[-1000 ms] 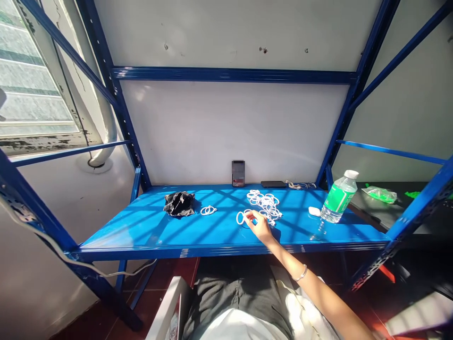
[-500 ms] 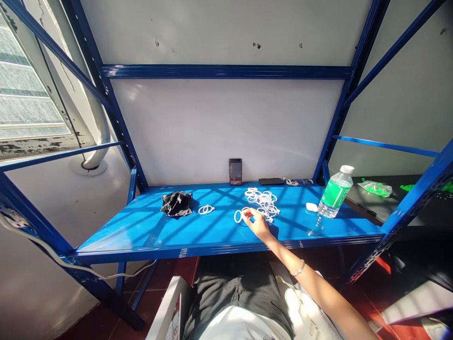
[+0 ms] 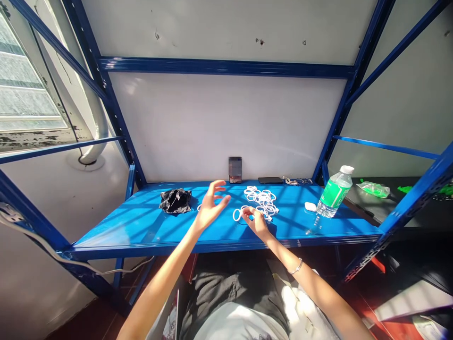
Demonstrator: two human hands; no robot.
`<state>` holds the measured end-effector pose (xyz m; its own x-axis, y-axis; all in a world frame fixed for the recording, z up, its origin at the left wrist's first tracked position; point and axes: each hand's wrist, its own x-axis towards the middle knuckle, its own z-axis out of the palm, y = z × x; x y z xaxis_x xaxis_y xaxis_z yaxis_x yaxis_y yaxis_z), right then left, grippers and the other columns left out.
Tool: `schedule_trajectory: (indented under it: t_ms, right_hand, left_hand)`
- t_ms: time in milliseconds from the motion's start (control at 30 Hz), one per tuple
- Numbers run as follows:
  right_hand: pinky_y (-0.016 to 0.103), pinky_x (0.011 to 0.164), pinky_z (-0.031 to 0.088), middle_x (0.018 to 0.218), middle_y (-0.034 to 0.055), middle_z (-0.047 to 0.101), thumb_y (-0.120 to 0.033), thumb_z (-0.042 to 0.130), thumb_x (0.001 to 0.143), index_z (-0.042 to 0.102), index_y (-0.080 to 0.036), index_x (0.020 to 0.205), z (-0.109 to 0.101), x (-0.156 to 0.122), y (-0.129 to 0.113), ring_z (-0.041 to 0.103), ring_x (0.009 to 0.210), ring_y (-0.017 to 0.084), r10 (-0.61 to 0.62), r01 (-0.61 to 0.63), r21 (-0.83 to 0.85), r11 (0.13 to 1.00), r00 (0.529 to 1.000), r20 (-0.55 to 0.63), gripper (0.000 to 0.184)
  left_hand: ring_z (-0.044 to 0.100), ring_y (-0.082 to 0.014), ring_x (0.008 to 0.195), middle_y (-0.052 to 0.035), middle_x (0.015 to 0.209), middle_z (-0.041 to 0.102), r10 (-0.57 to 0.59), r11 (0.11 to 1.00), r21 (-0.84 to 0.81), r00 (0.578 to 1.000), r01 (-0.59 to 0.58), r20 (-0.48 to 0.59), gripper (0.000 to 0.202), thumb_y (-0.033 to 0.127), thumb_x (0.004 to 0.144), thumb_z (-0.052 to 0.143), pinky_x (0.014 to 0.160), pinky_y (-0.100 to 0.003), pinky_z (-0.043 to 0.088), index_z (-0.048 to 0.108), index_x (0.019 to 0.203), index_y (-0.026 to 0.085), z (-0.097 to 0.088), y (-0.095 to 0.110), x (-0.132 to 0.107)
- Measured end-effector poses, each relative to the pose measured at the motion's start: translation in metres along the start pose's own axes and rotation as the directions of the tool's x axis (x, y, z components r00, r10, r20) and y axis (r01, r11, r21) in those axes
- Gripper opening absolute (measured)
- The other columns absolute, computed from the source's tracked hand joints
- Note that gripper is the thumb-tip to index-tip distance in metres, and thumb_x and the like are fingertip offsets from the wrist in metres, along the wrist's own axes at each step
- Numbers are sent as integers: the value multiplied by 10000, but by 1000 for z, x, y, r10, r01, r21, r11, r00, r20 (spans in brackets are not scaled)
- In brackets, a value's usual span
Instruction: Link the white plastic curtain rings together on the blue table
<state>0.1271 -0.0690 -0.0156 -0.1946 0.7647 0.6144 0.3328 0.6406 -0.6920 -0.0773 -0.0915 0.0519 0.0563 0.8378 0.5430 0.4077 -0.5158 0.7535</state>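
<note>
My right hand [image 3: 257,223] is closed in a pinch on a white ring [image 3: 234,215] at the near left side of a heap of white rings [image 3: 263,200]. The ring sticks out to the left of my fingertips, just over the blue tabletop [image 3: 141,225]. My left hand [image 3: 210,207] is raised over the table to the left of that ring, fingers apart and curved, with nothing in it. Behind my left hand lies a smaller group of white rings, now almost wholly hidden; only a bit of white edge shows.
A crumpled black plastic bag [image 3: 176,201] lies on the left. A small upright box [image 3: 235,170], a black phone [image 3: 270,180] and a coiled cable [image 3: 297,181] are along the back. To the right are a white case [image 3: 310,207] and a water bottle [image 3: 334,192]. Blue posts [image 3: 122,125] frame the table.
My left hand has come into view from below and reached up over the table, covering the small group of rings. My right hand keeps its pinch on the ring, nearly unmoved.
</note>
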Motion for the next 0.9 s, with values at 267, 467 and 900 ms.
schedule_trajectory:
  t_ms: [267,467,900]
  right_hand:
    - [347,720,572,803,58,707,-437,570,854,666,-192,831,-1,1,0,672,715,187,13,-13,5,1000,1000,0,264]
    - [376,742,584,792,56,715,-454,631,787,666,-178,856,9,12,19,699,748,206,168,-169,146,975,986,21,286]
    - [323,720,562,766,42,692,-426,658,768,616,-196,809,44,96,56,669,721,175,218,-236,248,940,971,99,237]
  left_hand:
    - [478,-315,1252,-140,1404,447,3,999,38,953,-15,304,829,519,727,712,980,-451,469,356,1418,231,55,-50,-28]
    - [595,-244,1022,-99,1124,620,25,990,129,961,-62,274,519,510,811,609,866,-360,507,574,1219,191,50,-58,-13]
    - [637,-243,805,-159,924,695,-229,973,50,970,225,83,621,539,711,658,701,-334,478,669,1095,50,45,-103,57]
